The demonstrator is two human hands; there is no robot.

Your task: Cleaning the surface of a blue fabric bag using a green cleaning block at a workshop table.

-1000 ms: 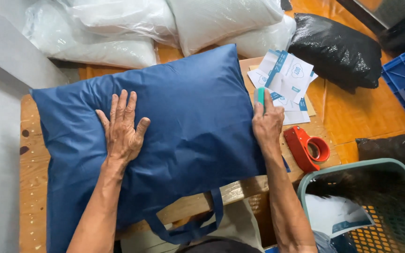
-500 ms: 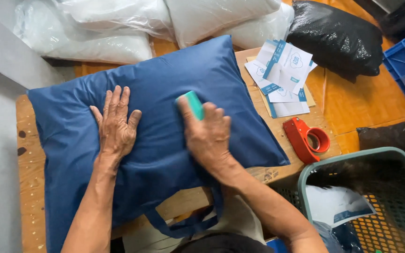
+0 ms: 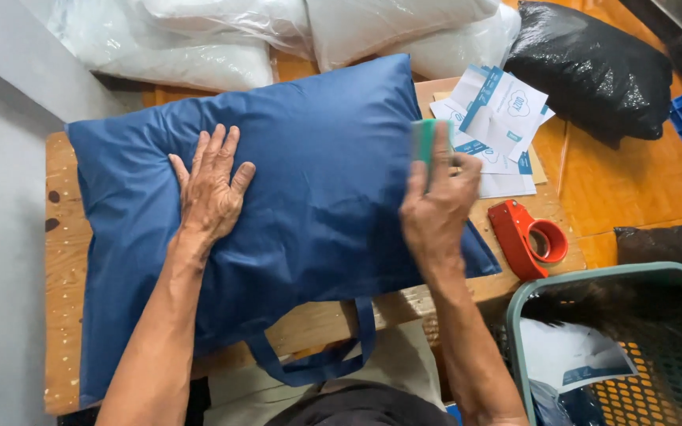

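Blue bag under flat left hand; right hand grips half-hidden teal block.

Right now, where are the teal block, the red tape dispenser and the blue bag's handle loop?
teal block (image 3: pixel 423 142), head view, on its upper face above the fingers.
red tape dispenser (image 3: pixel 514 233), head view, on its red body.
handle loop (image 3: pixel 317 369), head view, on the strap's bottom curve.

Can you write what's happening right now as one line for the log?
left hand: flat on stuffed dark blue fabric bag | right hand: holds small teal block at bag's right side | red tape dispenser: on wooden table
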